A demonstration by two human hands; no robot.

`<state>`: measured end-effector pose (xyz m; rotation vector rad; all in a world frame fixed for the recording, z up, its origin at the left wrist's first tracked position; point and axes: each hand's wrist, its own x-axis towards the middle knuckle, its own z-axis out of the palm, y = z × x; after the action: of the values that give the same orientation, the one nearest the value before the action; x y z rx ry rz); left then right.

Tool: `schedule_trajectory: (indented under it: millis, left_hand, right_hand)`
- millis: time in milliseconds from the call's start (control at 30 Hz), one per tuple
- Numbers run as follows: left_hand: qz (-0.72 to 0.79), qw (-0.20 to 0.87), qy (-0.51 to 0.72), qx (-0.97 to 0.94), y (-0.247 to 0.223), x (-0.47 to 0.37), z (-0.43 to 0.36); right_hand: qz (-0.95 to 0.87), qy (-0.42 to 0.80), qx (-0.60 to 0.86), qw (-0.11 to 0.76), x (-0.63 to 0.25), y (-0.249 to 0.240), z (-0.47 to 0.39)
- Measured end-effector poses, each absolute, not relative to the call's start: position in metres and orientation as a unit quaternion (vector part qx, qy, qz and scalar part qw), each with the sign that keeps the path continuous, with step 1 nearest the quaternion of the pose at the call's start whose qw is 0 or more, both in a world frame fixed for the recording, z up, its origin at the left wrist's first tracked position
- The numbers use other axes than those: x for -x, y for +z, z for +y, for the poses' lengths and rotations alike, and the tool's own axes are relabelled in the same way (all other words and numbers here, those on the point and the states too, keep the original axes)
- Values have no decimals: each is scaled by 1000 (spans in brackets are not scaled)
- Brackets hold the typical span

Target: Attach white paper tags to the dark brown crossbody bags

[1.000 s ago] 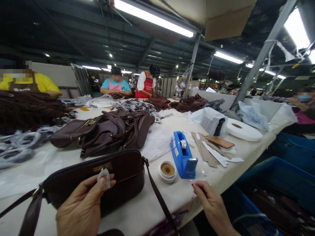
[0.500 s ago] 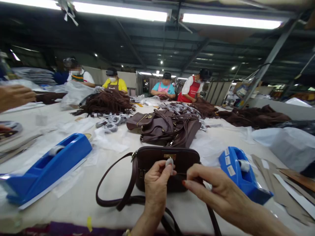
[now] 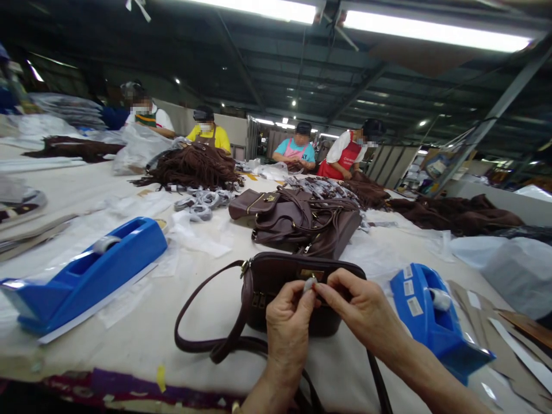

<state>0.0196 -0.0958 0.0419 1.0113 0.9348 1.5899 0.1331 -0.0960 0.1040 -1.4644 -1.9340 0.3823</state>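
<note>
A dark brown handbag [image 3: 276, 267] stands upright on the table in front of me, its long strap [image 3: 190, 345] looped out to the left. At its front, just below the gold plate, my left hand [image 3: 288, 319] pinches a small grey wrapped piece [image 3: 309, 284]. The fingers of my right hand [image 3: 360, 299] are pressed together and meet the same piece from the right. What lies under the wrapping is hidden. Both hands cover much of the bag's front.
Blue tape dispensers flank the bag, one on the left [image 3: 99, 270] and one on the right [image 3: 435, 316]. Behind it lies a pile of brown bags [image 3: 297, 221]. Grey-wrapped rings [image 3: 202, 204] and heaped brown straps [image 3: 194, 167] are farther back. Several co-workers sit or stand across the table.
My right hand has moved left and up to the grey piece, where its fingertips now meet my left ones. The co-worker's hand at the far left has gone from view. My view has shifted slightly.
</note>
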Motion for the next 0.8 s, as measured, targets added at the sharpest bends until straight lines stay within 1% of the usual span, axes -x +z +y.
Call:
schedule_trajectory:
  millis: [133,333,533,600,700,800]
  left_hand:
    - [401,471,670,-411,45,-21,-99]
    - [429,395,702,-410,46,-26,-102]
    - [473,298,706,-436,42,-31,-102]
    - [481,288,712,-423,39,-33,-101]
    - [474,267,726,-422,35,-34,-100]
    - [462,222,722,-465,35,-33,-99]
  right_hand:
    - [-722,125,582,353,-129,103,-94]
    - [-705,77,624,327,-125,112,-90]
    - [-700,100,644,292,-121,121,-86]
    - [-694,102,653,285,-121,123,-84]
    - [-693,102,654,285,-120,123,-83]
    - [-699,100,645,292,-120,122,-83]
